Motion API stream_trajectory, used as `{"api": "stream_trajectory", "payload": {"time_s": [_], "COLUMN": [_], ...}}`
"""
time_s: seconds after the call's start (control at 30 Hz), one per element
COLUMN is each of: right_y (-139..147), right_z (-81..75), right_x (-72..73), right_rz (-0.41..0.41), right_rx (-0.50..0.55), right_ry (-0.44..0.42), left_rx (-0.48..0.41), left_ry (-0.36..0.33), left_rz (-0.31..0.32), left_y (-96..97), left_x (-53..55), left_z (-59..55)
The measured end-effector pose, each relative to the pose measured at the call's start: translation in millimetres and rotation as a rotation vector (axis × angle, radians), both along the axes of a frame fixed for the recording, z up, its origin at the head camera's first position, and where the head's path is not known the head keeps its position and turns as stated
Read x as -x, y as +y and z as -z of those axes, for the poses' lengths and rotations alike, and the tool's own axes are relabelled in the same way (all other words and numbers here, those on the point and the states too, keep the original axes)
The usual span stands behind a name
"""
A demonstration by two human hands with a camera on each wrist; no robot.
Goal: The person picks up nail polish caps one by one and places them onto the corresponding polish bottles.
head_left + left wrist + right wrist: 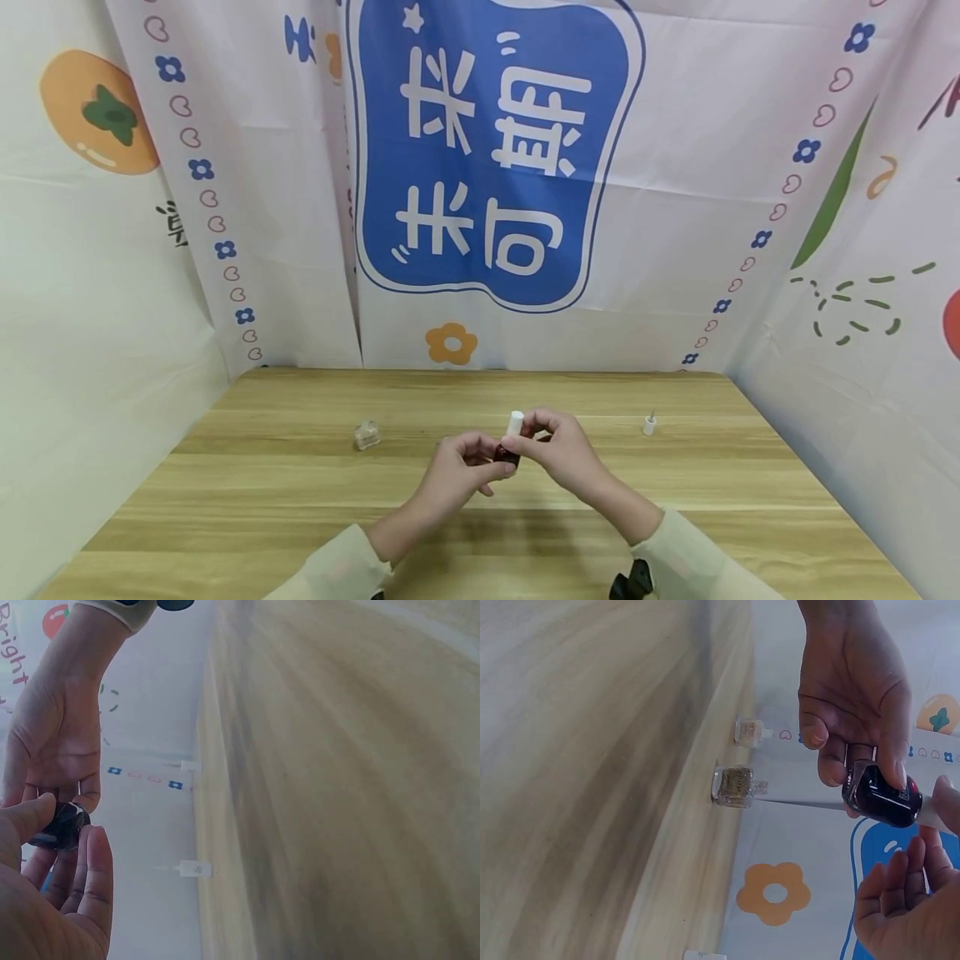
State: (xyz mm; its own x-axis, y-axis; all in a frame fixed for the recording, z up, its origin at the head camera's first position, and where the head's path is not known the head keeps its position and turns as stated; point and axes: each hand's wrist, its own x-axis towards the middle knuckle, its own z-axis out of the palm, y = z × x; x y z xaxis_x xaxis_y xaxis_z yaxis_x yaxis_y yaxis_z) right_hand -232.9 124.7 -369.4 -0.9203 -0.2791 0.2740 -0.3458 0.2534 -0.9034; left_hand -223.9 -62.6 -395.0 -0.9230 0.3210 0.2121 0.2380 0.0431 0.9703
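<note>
A dark nail polish bottle (507, 455) with a tall white cap (515, 423) is held up over the middle of the table. My left hand (467, 467) pinches the bottle's dark glass body between thumb and fingers. On the other side, my right hand (558, 450) has the white cap between thumb and fingers. The right wrist view shows the glossy bottle (885, 796) tilted, with the cap (930, 814) on its neck. From the left wrist, the bottle (64, 826) is partly covered by fingers.
A clear uncapped bottle (367, 435) stands left on the wooden table (300, 492); the right wrist view shows a glittery bottle (735, 786) and a paler bottle (750, 732). Rightward, a white brush cap (649, 426) stands brush up. Printed cloth (675, 250) encloses the table.
</note>
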Motion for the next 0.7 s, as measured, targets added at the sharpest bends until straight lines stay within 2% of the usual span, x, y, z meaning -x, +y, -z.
{"api": "stream_trajectory", "payload": {"time_s": [0.27,0.5,0.7], "right_y": [-3,-11,-17], "right_z": [-11.3,-26.6,-21.1], "right_x": [3.5,4.6,20.2], "right_rz": [0.001,0.074,0.110], "right_rx": [-0.008,-0.010,-0.008], "right_ry": [0.002,0.018,0.057], "left_rx": [0.036,0.055,0.086], "left_ry": [0.021,0.047,0.079], "left_rz": [-0.025,-0.052,-0.099], "left_y": [-6.1,-9.4,-13.6], "left_x": [7.5,17.3,29.3], "left_z": [-5.9,-12.6,-16.9]}}
